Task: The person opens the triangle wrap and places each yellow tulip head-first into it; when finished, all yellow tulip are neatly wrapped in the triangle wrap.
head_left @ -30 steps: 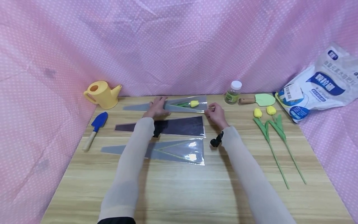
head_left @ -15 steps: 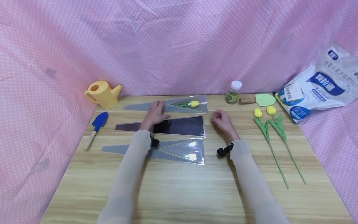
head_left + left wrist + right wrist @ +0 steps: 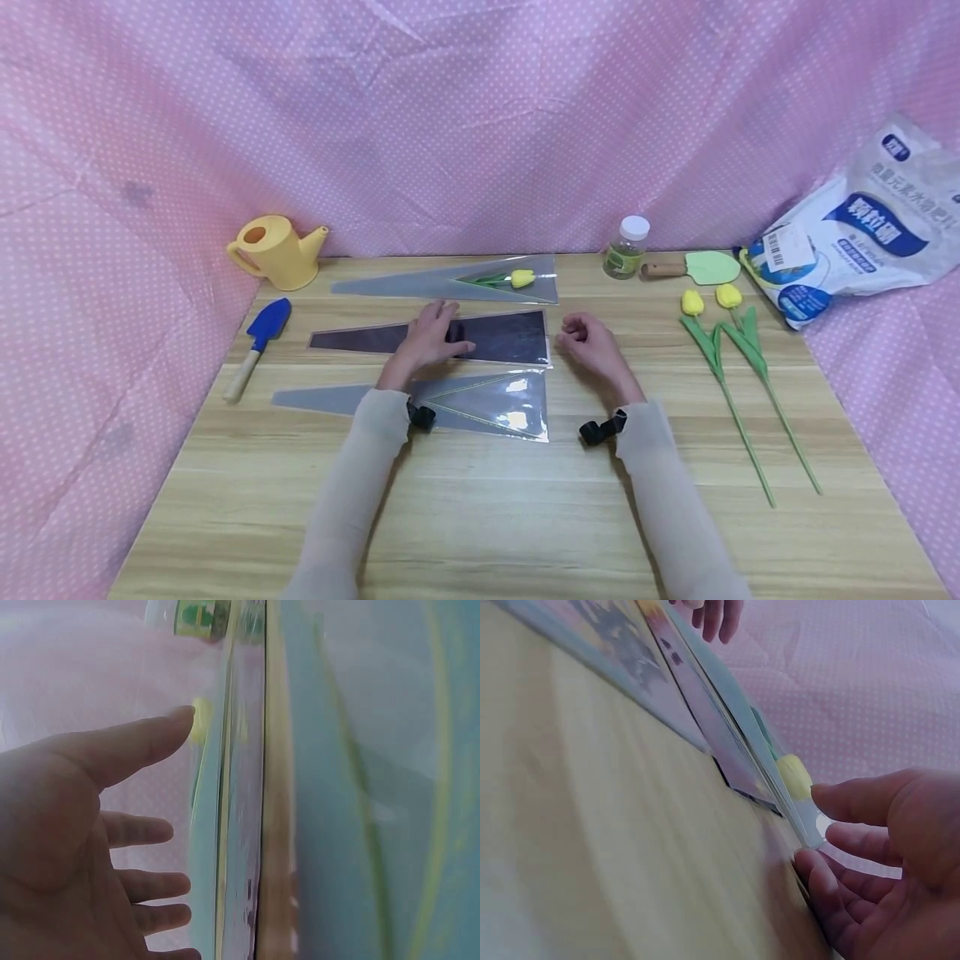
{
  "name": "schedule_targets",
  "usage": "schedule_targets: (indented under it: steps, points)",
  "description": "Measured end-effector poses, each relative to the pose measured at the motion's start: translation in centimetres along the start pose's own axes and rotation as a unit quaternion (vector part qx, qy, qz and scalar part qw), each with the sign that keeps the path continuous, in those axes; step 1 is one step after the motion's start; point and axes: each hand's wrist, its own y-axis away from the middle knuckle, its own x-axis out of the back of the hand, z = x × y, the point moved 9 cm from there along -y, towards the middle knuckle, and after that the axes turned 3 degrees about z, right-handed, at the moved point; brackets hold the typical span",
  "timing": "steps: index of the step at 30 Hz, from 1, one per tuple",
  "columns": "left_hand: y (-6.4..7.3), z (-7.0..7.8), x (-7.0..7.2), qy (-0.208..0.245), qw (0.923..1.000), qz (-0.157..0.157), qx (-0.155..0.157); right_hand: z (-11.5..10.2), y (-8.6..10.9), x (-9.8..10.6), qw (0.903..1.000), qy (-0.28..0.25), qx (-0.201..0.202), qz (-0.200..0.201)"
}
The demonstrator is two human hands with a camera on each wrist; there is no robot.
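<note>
Wide left hand (image 3: pixel 427 340) is being held over dark tapered plastic sleeve (image 3: pixel 508 338) | empty, half-curled right hand (image 3: pixel 595 344) being poised alongside, likely for access

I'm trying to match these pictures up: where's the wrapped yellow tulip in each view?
Head: the tulip lies slightly right of and above centre.
Left wrist: the tulip is blurred, upper half, left of centre.
Right wrist: the tulip is right of centre, about mid-height.
Shared landmark: the pink cloth, visible in all three.
</note>
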Motion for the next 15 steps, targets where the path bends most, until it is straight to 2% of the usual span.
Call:
schedule_targets:
  steps: [3, 10, 13, 15]
  points:
    - [0.7, 0.8, -0.9, 0.007, 0.9999, -0.012, -0.003, -0.1, 0.6, -0.3, 0.9999, 0.013, 0.012, 0.000]
    - [1.8, 3.1, -2.7, -0.016, 0.9984, -0.035, -0.042, -0.5, 2.0, -0.9, 0.9968, 0.065, 0.046, -0.004]
    - [2.0, 3.7, -3.2, -0.015, 0.9976, -0.041, -0.053, -0.5, 2.3, -0.8, 0.9932, 0.104, 0.050, 0.012]
    - [2.1, 4.0, -3.6, -0.016, 0.9969, -0.052, -0.057, -0.4, 2.3, -0.7, 0.9876, 0.146, 0.052, 0.027]
